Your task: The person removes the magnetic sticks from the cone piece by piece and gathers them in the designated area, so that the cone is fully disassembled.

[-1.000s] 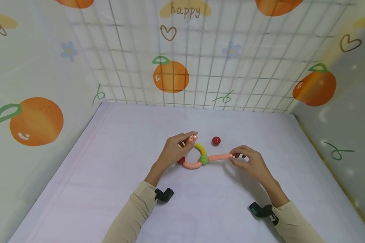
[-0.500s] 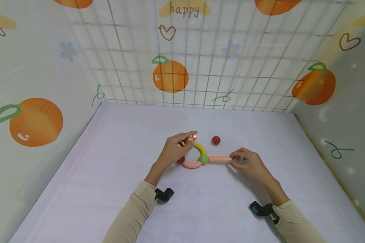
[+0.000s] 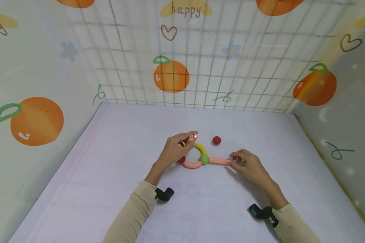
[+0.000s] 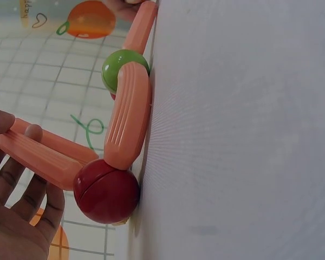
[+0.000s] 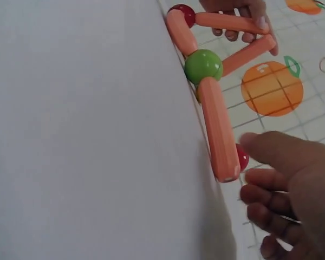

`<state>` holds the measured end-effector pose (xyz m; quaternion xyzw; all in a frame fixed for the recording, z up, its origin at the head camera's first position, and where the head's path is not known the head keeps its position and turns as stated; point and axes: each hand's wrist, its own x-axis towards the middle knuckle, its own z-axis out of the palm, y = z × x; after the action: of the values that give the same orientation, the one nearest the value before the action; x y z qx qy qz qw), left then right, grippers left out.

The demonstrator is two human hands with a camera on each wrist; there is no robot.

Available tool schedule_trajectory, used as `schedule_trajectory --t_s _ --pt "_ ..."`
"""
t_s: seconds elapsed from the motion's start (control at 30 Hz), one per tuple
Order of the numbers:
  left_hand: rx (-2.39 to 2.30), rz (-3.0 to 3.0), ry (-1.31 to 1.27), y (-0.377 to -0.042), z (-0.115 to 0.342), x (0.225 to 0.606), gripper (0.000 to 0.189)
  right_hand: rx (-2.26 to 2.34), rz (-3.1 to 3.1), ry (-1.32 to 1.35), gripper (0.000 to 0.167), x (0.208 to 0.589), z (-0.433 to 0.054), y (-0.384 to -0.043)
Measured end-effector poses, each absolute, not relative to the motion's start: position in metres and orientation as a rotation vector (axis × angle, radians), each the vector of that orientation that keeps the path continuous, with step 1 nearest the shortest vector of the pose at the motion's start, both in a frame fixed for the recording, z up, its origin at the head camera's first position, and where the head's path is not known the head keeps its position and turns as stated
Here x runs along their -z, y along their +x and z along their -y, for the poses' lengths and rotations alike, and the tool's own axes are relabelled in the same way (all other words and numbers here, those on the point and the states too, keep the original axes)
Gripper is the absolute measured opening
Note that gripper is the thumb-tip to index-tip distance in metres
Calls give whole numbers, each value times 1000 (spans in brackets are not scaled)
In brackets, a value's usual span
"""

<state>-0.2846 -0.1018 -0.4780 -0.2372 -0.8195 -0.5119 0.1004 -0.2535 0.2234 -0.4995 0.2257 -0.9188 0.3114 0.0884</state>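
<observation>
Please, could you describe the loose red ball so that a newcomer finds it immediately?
On the white table, find the ring-shaped toy by the left hand. Beyond its green ball, slightly to the right, lies the loose red ball. It stands apart from every piece, whereas the other red ball is joined into the toy.

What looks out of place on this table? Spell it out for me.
Nothing visible looks spilled or damaged. Only the red ball stands out: it lies apart on the far side of the joined toy, connected to nothing, while the toy's other pieces are linked.
</observation>
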Motion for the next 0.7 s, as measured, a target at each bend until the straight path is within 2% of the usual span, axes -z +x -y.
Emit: schedule_trajectory --t_s 0.37,0.7 --pt "1519 2397 -697 -285 102 475 41 -944 2629 809 33 468 -170 -249" --pt "1618 2443 -567 -283 101 473 27 -833 2654 915 28 471 -136 -260"
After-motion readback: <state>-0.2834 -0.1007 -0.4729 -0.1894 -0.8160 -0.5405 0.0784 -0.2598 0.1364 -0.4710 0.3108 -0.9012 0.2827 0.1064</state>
